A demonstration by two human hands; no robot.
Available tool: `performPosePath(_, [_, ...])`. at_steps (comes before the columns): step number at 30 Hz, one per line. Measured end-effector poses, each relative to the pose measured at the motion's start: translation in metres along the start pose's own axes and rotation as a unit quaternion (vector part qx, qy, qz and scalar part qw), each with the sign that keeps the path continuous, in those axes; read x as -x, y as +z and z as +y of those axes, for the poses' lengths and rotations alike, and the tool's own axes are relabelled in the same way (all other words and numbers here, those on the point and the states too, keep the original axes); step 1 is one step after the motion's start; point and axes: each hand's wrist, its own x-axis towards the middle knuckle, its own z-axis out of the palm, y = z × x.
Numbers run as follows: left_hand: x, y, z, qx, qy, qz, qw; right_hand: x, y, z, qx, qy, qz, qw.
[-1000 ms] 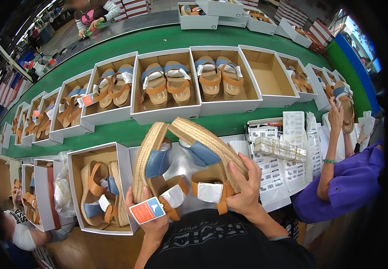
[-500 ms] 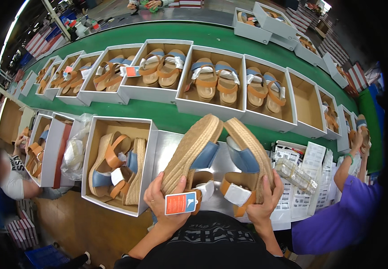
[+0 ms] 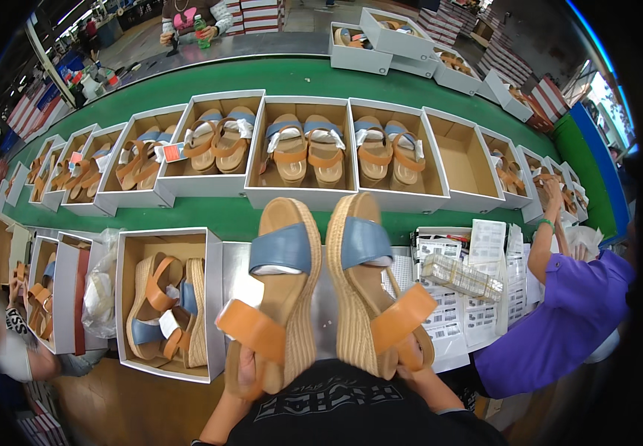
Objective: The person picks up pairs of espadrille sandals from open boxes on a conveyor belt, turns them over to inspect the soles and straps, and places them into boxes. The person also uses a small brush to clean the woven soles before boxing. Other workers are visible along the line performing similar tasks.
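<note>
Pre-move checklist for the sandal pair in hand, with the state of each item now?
1. Left hand grips the left sandal at the heel end: ok.
2. Right hand grips the right sandal at the heel end: ok.
3. Pair matches, blue toe band and orange strap on each: ok.
4. Soles clean: cannot tell, both sandals face footbed up.
5. Open box at the left free for this pair: not ok, it already holds sandals.
6. Empty box on the green belt: ok, nothing shows inside it.
</note>
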Motion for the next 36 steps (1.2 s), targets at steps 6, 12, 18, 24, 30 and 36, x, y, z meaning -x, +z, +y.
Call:
performPosePath(6, [-0.017, 0.004, -0.019, 0.196, -0.096, -0.246, 0.944, 0.001, 0.036, -0.012, -0.227, 0.177, -0.126, 0.949])
performPosePath(12, [-0.011, 0.017, -0.008, 0.266, -0.141, -0.328, 0.895, -0.004, 0.041, -0.015, -0.277, 0.169, -0.128, 0.937])
performPosePath(18, [-0.002, 0.021, 0.015, 0.159, -0.104, -0.267, 0.945, -0.009, 0.004, -0.011, -0.297, 0.190, -0.250, 0.902])
performPosePath(24, [0.001, -0.001, 0.029, 0.058, -0.008, -0.179, 0.982, -0.014, -0.029, -0.023, -0.185, 0.153, -0.281, 0.929])
performPosePath(30, [0.035, 0.002, 0.046, -0.022, 0.083, -0.071, 0.994, 0.014, -0.037, -0.051, -0.062, -0.003, -0.135, 0.989])
performPosePath(36, [0.065, 0.019, 0.058, -0.073, 0.134, 0.005, 0.988, 0.024, -0.002, -0.049, 0.003, 0.020, -0.033, 0.999])
